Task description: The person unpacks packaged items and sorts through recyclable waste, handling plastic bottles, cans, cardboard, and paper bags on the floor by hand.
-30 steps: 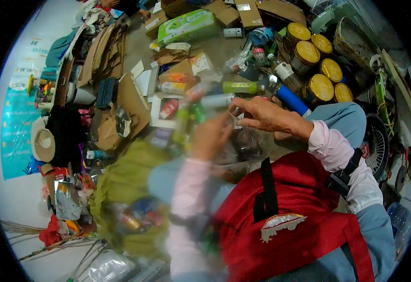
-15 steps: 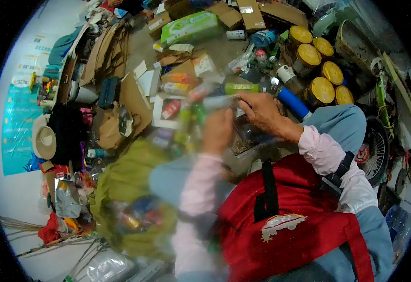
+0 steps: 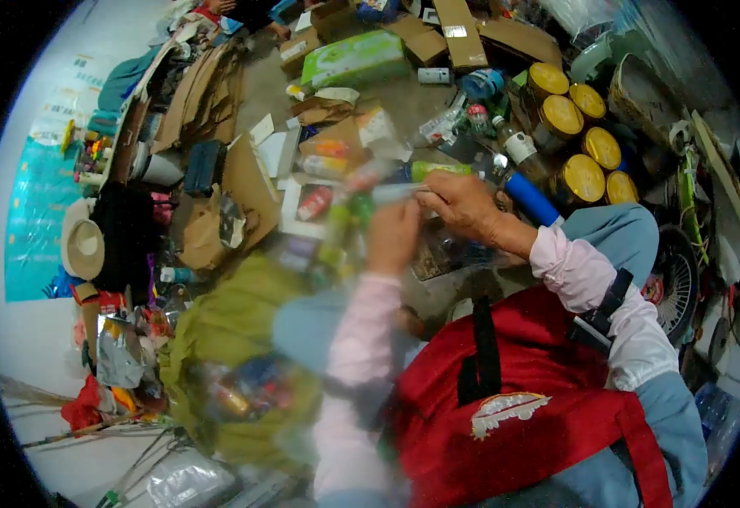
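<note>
My left hand is closed in front of my lap, blurred, with its fingertips near those of my right hand. The right hand's thumb and fingers are pressed together at the end of a small pale piece, which spans toward the left hand; I cannot make out what it is. Just beyond the hands lies a yellow-green bottle. A blue cylinder is to the right. Left of the hands, a red item lies in a white box.
An olive sack with mixed items stands at my left. Several yellow-lidded jars are at the right, near a spoked wheel. Farther off are a green pack and cardboard. Part of another person's hand shows at the top.
The view has shifted slightly, so the floor items sit lower and farther right. My right hand's fingers, more spread at first, have closed together, and my hands stay close to each other.
</note>
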`<state>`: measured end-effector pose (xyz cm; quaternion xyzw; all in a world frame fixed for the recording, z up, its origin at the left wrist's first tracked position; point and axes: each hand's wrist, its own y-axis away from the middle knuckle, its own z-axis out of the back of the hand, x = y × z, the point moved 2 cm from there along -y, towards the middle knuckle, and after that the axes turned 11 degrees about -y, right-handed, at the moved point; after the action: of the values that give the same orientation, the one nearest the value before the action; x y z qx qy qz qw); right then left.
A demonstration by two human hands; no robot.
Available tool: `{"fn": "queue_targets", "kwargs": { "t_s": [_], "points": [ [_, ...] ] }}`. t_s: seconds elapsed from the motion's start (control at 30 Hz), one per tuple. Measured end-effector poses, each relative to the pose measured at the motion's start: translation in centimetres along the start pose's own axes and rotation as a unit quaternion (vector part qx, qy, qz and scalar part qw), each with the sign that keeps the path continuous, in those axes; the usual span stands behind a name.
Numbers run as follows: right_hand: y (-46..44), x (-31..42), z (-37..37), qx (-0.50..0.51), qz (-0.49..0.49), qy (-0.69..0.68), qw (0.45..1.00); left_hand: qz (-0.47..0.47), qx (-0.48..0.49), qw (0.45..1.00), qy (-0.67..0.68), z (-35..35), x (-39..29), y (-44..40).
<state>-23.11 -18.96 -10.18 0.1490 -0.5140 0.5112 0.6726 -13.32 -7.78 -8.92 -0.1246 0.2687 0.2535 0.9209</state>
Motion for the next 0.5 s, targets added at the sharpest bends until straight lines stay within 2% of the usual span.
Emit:
{"fn": "queue_targets", "kwargs": {
  "t_s": [0.1, 0.17, 0.23, 0.3, 0.33, 0.4, 0.5],
  "points": [
    [-0.4, -0.6, 0.3, -0.029, -0.018, -0.006, 0.999, -0.057, 0.006, 0.997, -0.061, -1.0, 1.2, 0.1],
    [-1.0, -3.4, 0.1, -0.079, -0.049, -0.023, 0.995, -0.090, -0.002, 0.992, -0.087, -0.5, 0.9, 0.4],
    [-1.7, -8.0, 1.2, -0.145, -0.041, -0.083, 0.985, -0.110, -0.032, 0.989, -0.094, 0.6, -0.3, 1.3],
    [-2.6, -10.2, 1.9, -0.195, -0.110, -0.156, 0.962, -0.105, -0.051, 0.985, -0.126, 0.1, -0.1, 1.8],
    [-2.6, -10.5, 1.9, -0.210, -0.187, -0.197, 0.939, -0.100, -0.059, 0.983, -0.141, -0.2, -0.2, 2.2],
    [-2.6, -10.8, 2.0, -0.238, -0.277, -0.267, 0.892, -0.077, -0.071, 0.990, -0.097, -0.4, -0.4, 2.3],
    [-2.8, -10.0, 2.4, -0.250, -0.318, -0.349, 0.845, -0.081, -0.096, 0.990, -0.070, -0.2, -0.6, 2.3]
  ]
}}
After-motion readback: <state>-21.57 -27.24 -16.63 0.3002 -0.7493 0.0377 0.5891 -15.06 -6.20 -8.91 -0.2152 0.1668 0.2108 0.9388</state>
